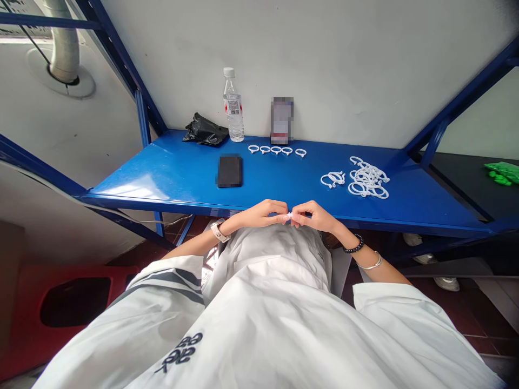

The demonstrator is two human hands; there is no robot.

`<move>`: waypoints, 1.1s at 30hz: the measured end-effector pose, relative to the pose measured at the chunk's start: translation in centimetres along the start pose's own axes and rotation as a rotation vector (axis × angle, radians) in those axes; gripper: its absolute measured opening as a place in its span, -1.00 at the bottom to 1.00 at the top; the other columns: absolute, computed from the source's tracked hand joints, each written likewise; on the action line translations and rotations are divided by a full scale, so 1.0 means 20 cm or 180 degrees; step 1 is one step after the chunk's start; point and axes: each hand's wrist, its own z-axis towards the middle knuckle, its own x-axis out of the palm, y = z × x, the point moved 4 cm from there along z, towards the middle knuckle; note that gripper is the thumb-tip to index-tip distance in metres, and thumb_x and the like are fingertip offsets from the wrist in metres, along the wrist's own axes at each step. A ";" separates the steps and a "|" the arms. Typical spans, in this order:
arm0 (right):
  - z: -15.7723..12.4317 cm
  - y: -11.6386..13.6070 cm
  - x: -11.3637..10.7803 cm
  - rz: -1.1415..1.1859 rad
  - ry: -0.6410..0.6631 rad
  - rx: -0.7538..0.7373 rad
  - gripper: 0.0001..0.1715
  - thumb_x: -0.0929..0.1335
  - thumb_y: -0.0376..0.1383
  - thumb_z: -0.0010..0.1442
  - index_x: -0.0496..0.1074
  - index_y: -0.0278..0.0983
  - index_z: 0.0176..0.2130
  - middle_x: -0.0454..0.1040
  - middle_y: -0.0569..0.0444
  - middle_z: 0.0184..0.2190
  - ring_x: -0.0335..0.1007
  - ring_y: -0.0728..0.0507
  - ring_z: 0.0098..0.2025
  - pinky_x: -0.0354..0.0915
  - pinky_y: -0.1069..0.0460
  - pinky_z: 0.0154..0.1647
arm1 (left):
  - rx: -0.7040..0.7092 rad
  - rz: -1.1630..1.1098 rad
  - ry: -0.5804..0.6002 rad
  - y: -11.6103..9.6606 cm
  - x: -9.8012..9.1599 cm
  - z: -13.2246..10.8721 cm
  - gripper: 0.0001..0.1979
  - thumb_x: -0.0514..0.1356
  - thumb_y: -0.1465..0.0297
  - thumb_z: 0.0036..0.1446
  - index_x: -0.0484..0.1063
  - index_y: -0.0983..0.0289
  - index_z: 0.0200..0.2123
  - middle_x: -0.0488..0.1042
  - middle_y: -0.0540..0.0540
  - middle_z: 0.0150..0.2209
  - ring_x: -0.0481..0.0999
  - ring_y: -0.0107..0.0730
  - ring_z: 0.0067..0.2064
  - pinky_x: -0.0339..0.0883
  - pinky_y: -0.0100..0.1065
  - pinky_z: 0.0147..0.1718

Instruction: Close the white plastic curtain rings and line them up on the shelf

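At the table's front edge, just above my lap, my left hand and my right hand meet fingertip to fingertip. Both are closed in a pinch on a small white piece, which looks like a white plastic ring; the fingers cover most of it. Behind them on the blue table, a row of several white rings lies near the wall, each with a small knob facing me. To the right sit a small group of white rings and a larger tangled pile of rings.
A black flat case lies left of centre. Along the wall are a crumpled black bag, an upright water bottle and a leaning phone. Blue frame posts rise at both ends. A red stool stands lower left.
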 end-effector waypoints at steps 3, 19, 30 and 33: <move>0.00 0.00 0.00 -0.0002 -0.0024 0.0004 -0.42 0.28 0.05 0.35 0.51 -0.32 -0.45 0.53 0.04 -0.54 0.35 -0.02 -0.52 0.16 0.09 -0.50 | 0.0021 0.0008 0.0000 0.00 0.00 0.00 -0.50 0.01 0.10 0.42 0.51 0.33 -0.36 0.51 0.16 -0.30 0.46 -0.40 -0.32 0.32 -0.39 -0.26; 0.00 0.02 -0.01 -0.0019 -0.0010 -0.0046 -0.41 0.30 0.06 0.34 0.50 -0.32 -0.47 0.51 0.06 -0.57 0.27 0.01 -0.56 0.10 0.10 -0.54 | 0.0058 -0.0003 -0.0015 0.00 0.00 0.00 -0.44 -0.04 0.05 0.42 0.49 0.33 -0.40 0.49 0.15 -0.33 0.45 -0.43 -0.34 0.32 -0.41 -0.25; 0.00 0.02 -0.02 0.0208 0.0068 -0.0128 -0.42 0.30 0.06 0.35 0.51 -0.32 -0.44 0.52 0.05 -0.55 0.30 0.01 -0.55 0.20 0.10 -0.49 | 0.0010 -0.0018 0.0055 0.01 0.00 0.00 -0.40 -0.06 0.01 0.41 0.51 0.33 -0.38 0.50 0.17 -0.30 0.46 -0.38 -0.30 0.32 -0.37 -0.20; 0.00 0.02 -0.02 0.0184 0.0085 -0.0165 -0.41 0.30 0.05 0.35 0.51 -0.32 -0.46 0.52 0.04 -0.55 0.33 0.00 -0.53 0.21 0.09 -0.48 | 0.0046 0.0020 0.0070 0.02 0.00 0.00 -0.41 -0.06 0.02 0.41 0.51 0.33 -0.38 0.50 0.17 -0.29 0.46 -0.39 -0.30 0.31 -0.38 -0.20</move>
